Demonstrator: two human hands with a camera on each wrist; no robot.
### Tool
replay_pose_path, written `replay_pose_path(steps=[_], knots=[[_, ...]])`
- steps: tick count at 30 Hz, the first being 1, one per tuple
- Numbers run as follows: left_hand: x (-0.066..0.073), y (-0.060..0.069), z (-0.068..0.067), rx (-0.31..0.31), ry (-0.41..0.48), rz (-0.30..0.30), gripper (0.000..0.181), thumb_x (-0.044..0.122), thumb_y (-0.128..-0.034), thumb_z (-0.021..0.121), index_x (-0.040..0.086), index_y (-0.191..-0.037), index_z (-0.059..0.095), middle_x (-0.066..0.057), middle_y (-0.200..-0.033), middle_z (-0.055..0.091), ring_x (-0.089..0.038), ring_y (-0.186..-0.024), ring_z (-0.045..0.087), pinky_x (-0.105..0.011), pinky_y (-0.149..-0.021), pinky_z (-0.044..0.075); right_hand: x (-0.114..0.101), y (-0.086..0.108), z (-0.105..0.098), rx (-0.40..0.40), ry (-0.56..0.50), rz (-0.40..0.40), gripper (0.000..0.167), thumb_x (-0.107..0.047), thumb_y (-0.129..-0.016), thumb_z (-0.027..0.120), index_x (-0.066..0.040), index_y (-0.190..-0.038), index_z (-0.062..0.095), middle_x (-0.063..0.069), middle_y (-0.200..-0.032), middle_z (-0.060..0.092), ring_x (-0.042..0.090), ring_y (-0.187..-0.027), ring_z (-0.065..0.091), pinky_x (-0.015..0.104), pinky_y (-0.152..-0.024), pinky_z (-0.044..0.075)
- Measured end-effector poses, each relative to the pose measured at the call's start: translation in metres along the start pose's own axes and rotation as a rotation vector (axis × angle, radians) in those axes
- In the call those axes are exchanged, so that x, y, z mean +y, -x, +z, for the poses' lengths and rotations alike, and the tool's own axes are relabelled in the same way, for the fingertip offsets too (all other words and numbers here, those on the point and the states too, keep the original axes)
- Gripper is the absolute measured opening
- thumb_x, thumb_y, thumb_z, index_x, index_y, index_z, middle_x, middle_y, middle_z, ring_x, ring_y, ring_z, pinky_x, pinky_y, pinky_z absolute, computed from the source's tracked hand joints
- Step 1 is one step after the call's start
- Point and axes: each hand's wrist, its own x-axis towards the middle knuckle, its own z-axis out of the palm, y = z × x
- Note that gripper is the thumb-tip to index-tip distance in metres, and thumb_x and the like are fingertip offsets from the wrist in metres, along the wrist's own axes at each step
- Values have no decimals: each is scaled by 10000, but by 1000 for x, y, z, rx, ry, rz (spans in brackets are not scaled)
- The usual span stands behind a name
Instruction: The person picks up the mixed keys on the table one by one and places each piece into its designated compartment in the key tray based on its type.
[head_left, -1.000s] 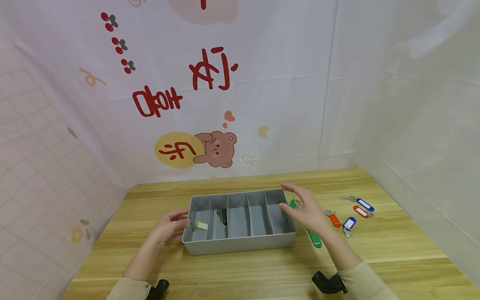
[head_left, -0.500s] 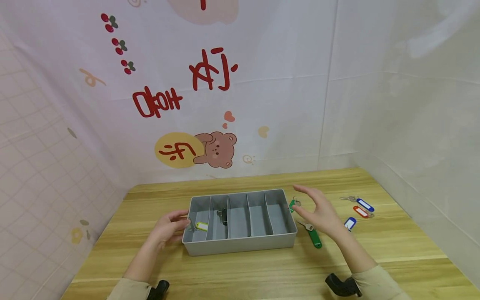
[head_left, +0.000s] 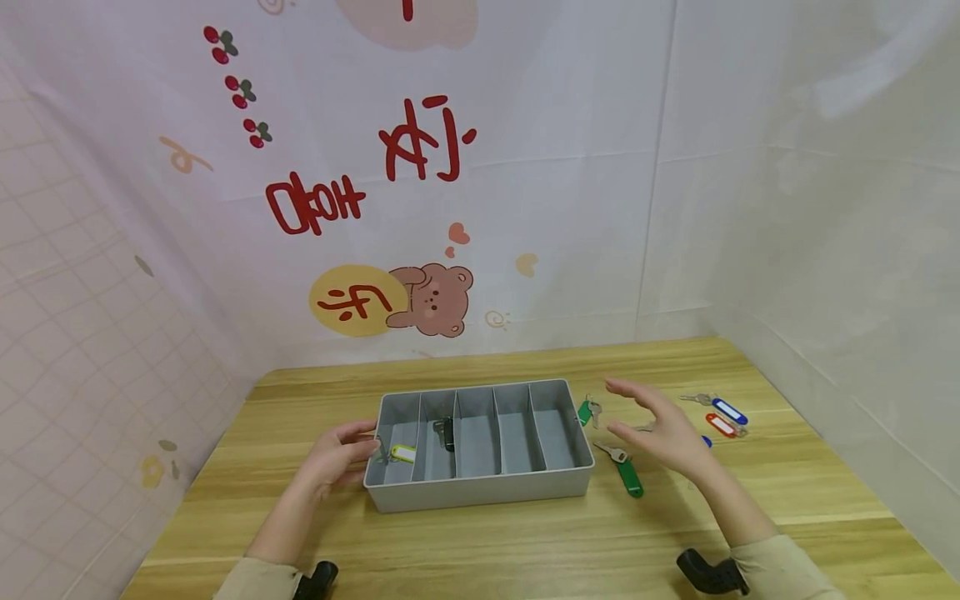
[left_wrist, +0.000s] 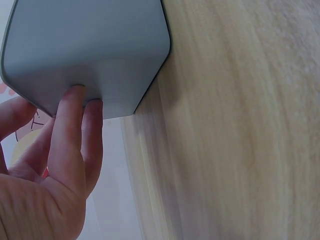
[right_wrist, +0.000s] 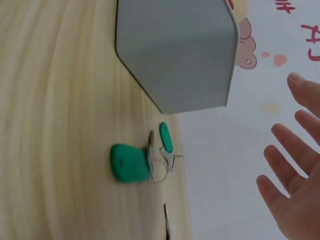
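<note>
Gray divided tray (head_left: 480, 490) on the bench (head_left: 480, 558), its filling judged at an early stage: a yellow-tagged key (head_left: 403, 452) occupies the leftmost compartment, a black-tagged key (head_left: 448, 433) the next. The left hand (head_left: 336, 458) touches the tray's left end, fingers extended. To the right, outside, lie two green tags (head_left: 630, 478), a red tag (head_left: 721, 425) and a blue tag (head_left: 730, 411) with keys, presumably outstanding. The right hand (head_left: 667, 433), spread wide and holding nothing, partly hides a second blue tag (head_left: 707, 442).
</note>
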Motion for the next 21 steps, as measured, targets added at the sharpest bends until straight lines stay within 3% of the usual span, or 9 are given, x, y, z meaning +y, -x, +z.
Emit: replay_pose_path(steps=[8, 12, 21], knots=[[1, 2, 1, -1, -11, -4, 561, 33, -930, 650, -106, -1423, 421, -197, -1191, 587, -256, -975, 630, -454, -778, 588, 20, 9, -3, -59, -85, 2, 624, -26, -857, 762, -80, -1424, 509, 109, -1342, 589, 151, -1232, 517, 196, -999, 399], [1, 2, 1, 0, -17, -4, 560, 36, -928, 649, -104, -1421, 424, -191, -1187, 589, -264, -984, 626, -452, -782, 587, 29, 15, -5, -105, -141, 25, 631, -24, -876, 740, -88, -1448, 481, 125, -1359, 570, 95, -1210, 518, 277, -991, 449], [2, 4, 0, 20, -38, -26, 540, 49, -922, 650, -85, -1409, 459, -206, -1224, 576, -314, -1057, 605, -432, -795, 586, 41, 23, -7, -189, -187, 92, 614, -110, -909, 727, -54, -1459, 459, 192, -1377, 546, 206, -1205, 541, 411, -972, 480]])
